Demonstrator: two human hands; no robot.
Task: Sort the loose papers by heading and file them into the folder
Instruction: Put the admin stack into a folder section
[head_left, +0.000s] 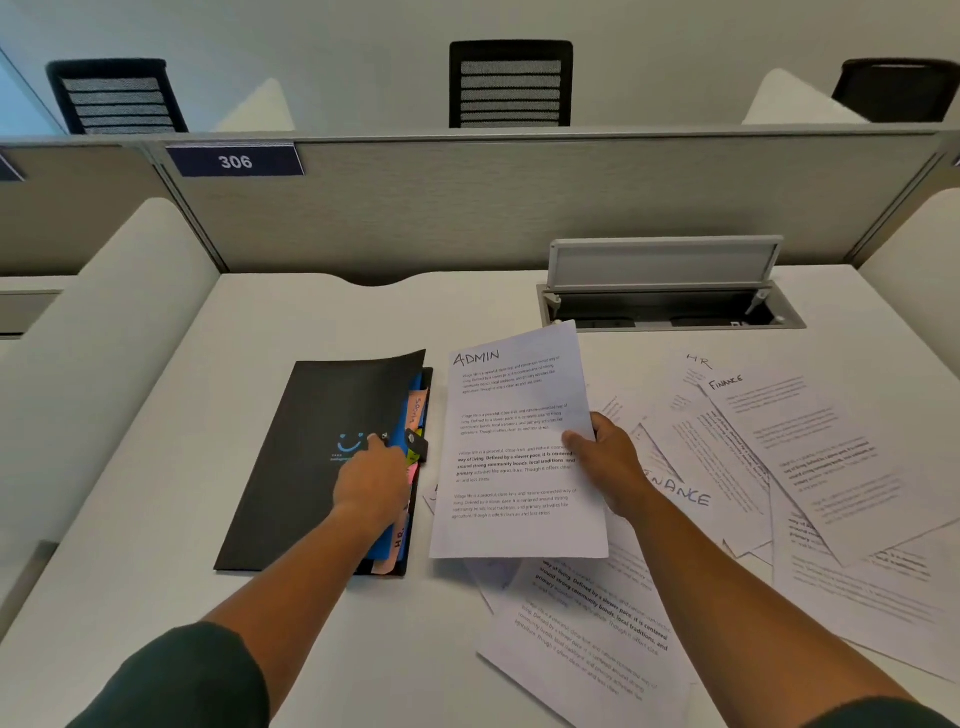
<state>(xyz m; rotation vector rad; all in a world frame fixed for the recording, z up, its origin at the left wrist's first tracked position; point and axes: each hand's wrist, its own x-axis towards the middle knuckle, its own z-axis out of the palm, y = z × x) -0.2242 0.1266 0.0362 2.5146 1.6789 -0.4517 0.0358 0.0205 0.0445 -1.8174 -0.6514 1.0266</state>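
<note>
A black folder (306, 457) lies on the white desk, left of centre, its cover slightly lifted along the right edge where blue and orange tabbed dividers (410, 415) show. My left hand (371, 483) rests on the cover near that edge, fingers at the flap. My right hand (608, 467) holds a sheet headed ADMIN (511, 447) by its right edge, raised just right of the folder. Several loose papers (779, 467) lie spread to the right, with headings FINANCE and HR readable.
An open cable hatch (665, 291) with its lid raised sits at the back right of the desk (156, 519). A grey partition labelled 306 (235, 161) closes the far side, with black chairs behind it. White side dividers flank the desk.
</note>
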